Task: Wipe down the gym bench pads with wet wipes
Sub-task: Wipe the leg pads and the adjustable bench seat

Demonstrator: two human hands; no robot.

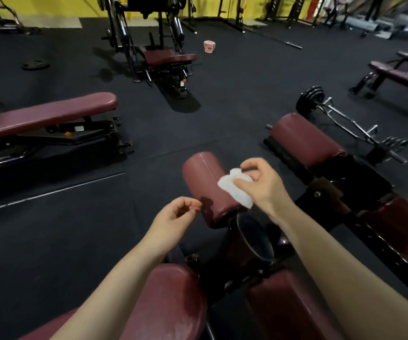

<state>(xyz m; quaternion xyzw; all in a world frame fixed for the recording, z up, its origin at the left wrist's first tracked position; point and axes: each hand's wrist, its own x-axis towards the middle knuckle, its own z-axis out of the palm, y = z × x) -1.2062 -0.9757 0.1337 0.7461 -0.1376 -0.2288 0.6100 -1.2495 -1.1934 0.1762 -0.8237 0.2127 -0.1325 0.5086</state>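
This is a gym. Maroon padded benches (55, 114) on black steel frames stand about a dark rubber floor (235, 94), with a weight machine (149, 40) at the far side before a yellow wall (50, 6). A loaded barbell (345, 119) lies on the right, and a loose weight plate (35, 64) lies far left.

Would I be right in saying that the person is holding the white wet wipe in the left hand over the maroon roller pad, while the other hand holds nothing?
Not quite: the head view shows the white wet wipe pinched in the right hand, not the left. It is over the maroon roller pad, and the left hand, fingers loosely curled, holds nothing.
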